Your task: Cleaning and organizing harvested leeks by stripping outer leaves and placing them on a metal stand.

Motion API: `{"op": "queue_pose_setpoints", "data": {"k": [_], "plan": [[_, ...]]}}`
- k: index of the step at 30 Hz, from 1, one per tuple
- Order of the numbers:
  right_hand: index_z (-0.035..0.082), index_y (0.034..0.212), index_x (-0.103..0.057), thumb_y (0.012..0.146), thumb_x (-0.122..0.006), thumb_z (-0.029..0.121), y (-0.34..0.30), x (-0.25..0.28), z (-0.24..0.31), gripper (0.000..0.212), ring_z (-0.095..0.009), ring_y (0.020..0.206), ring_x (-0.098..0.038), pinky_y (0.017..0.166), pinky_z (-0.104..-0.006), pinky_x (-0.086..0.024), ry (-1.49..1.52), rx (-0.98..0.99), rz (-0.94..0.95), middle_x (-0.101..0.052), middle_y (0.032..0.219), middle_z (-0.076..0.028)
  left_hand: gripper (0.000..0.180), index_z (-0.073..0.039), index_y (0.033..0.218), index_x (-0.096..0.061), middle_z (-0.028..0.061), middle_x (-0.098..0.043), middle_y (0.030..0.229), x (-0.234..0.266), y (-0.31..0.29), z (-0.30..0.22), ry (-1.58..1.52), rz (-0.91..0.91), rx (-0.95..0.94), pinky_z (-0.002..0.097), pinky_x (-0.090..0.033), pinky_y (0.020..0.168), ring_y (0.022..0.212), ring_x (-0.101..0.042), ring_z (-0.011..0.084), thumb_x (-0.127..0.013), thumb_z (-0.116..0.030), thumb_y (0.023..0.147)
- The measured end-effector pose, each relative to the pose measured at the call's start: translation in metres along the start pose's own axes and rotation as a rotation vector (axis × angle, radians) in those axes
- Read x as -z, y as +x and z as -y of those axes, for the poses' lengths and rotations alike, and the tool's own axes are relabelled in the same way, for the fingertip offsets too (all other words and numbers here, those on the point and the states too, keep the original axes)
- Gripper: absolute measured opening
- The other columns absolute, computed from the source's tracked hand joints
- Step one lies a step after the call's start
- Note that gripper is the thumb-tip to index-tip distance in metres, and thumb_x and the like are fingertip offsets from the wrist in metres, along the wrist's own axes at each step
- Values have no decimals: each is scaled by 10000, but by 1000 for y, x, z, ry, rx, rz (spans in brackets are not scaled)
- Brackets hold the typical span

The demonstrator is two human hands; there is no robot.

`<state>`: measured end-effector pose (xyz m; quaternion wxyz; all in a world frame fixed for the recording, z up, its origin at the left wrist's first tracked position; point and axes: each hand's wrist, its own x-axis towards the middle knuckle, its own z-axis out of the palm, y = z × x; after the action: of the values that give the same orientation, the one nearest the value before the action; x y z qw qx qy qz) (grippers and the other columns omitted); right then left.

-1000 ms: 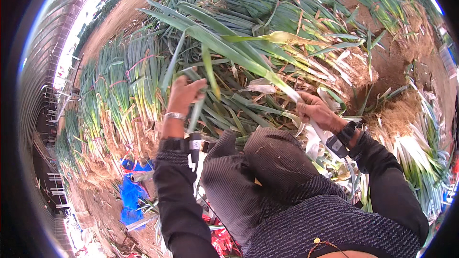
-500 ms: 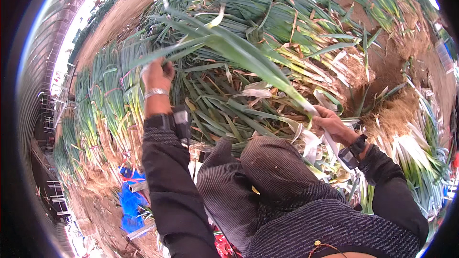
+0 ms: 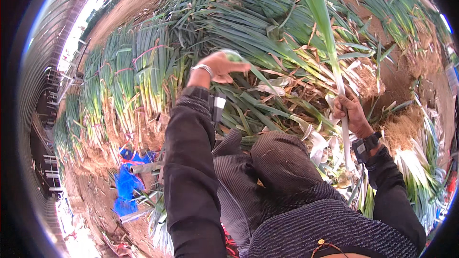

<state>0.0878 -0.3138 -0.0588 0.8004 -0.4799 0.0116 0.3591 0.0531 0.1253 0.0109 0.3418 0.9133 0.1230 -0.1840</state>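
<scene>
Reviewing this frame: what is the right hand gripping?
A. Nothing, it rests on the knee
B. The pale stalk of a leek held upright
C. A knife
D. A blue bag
B: the right hand is closed around the white stalk of a leek whose green leaf rises to the top of the picture, while the left hand pinches a green leaf strip farther left.

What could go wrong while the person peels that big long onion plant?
The left hand is pulling a green leaf away, so it might snap off short. The right hand grips only the white stalk, and the tall top could flop over or slip down into the pile.
</scene>
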Motion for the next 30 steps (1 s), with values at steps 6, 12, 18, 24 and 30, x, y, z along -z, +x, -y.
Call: {"op": "queue_pose_setpoints", "data": {"k": [6,12,18,24,30], "plan": [[25,1332,-464,976,-551,107,-2,-54,8,375,-51,543,-388,474,-211,-332,-235,45,217,-455,706,18,347,-69,884,-683,23,-664,833,11,-93,12,-235,-29,218,235,-537,601,750,-693,137,-778,-395,810],[29,1322,-473,967,-573,116,2,-119,-6,379,-25,571,-365,486,-202,-302,-328,-89,512,-421,738,59,211,-57,833,-726,86,-695,800,4,-222,-18,250,-297,-56,322,-537,665,716,-677,208,-782,-253,779],[21,1317,-476,968,-566,119,0,-210,-35,374,-7,571,-388,480,-182,-312,-529,-211,931,-440,747,70,352,-113,998,-682,62,-687,938,-37,-296,-72,818,-685,-701,348,-489,849,896,-661,213,-795,-206,677],[11,1328,-452,935,-621,157,-11,-240,-74,452,-91,645,-511,530,-279,-414,-757,-116,1168,-531,772,-12,264,-139,1048,-641,1,-625,800,-51,-310,-23,1215,-509,-221,353,-446,720,773,-618,171,-634,-173,787],[97,1235,-523,883,-566,106,36,-193,-41,355,-303,666,-638,610,-417,-510,-1855,852,1056,-619,747,-143,266,-204,1034,-635,36,-649,738,-33,-325,39,1145,-407,92,373,-509,652,720,-667,228,-726,-248,788]]}}
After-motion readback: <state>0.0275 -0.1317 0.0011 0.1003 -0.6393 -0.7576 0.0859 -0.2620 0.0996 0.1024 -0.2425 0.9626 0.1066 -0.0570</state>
